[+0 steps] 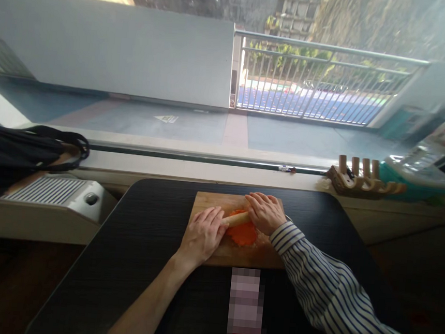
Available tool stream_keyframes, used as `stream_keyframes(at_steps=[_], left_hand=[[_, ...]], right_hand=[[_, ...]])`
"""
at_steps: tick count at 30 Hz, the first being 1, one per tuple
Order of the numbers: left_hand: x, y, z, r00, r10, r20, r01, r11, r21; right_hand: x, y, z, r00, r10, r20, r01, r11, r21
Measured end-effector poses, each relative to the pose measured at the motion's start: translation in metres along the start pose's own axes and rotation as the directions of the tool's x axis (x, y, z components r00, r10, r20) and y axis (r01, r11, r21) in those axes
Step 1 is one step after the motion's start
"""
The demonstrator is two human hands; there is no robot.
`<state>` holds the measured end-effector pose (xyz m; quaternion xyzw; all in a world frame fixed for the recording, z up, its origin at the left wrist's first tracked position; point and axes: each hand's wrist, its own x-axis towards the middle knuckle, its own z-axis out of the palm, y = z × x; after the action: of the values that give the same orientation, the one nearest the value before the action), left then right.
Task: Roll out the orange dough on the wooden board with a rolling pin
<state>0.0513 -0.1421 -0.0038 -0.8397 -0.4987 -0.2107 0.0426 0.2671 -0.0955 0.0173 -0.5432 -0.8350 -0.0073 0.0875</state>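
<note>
A wooden rolling pin (238, 219) lies across a flattened sheet of orange dough (243, 235) on a wooden board (207, 201). My left hand (204, 233) is closed over the pin's left end, and my right hand (266, 212) over its right end. Both palms face down, so the pin's ends are hidden beneath them. The dough has an uneven edge, with some pale smears beside it near my right wrist.
Under the board is a dark table (128, 263). Beyond it runs a window sill (183, 169) with a wooden rack (357, 181) and a teal container (412, 178) at the right. A black bag (21, 154) and a white radiator (60, 194) are at the left.
</note>
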Motion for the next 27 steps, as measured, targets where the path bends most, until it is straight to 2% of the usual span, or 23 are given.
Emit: stream_keyframes(at_steps=[6,17,27], left_hand=[[0.009,-0.006,0.002,0.999,-0.043,0.001,0.043,0.999,0.033],[0.028,-0.022,0.009,0.992,-0.123,0.016,0.122,0.992,0.038],[0.027,-0.018,0.004,0.997,-0.073,0.028,0.072,0.997,0.038]], right_hand=[[0.018,-0.002,0.001,0.998,0.033,0.055,-0.032,0.999,-0.027],[0.041,0.001,0.011,0.991,0.101,0.083,-0.103,0.994,0.021],[0.012,-0.008,0.007,0.991,0.136,0.02,-0.135,0.99,-0.03]])
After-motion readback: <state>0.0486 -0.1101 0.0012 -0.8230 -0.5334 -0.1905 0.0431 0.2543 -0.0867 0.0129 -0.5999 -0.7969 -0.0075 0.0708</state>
